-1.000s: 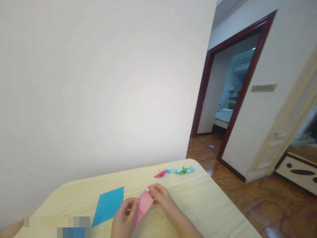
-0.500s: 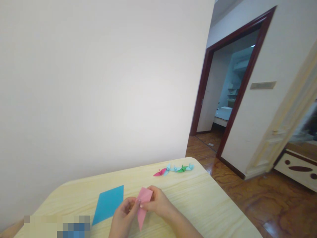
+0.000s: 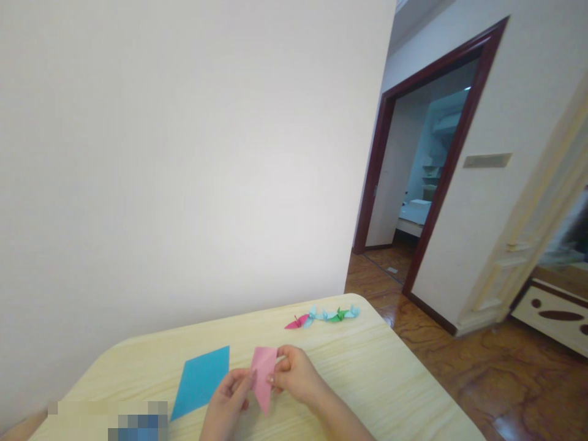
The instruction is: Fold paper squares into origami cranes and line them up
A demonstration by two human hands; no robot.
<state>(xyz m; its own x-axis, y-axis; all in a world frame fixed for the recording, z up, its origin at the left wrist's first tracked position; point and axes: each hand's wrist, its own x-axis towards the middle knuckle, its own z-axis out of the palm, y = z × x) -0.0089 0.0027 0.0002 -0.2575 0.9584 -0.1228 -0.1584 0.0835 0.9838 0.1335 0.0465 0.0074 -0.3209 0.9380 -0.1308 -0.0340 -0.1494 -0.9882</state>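
Near the front edge of the counter (image 3: 367,380), the left hand (image 3: 225,401) and right hand (image 3: 294,373) pinch a folded pink paper (image 3: 263,373) just beside a blue paper square (image 3: 200,383); a loose pinch could let the folds spring open.

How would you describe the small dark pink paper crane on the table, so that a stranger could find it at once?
On the light wood-grain table, a row of small origami cranes lies near the far edge. The dark pink crane sits at the left end of this row, seen from the table's near side. It alone has this colour; the others are pale blue cranes and one green crane.
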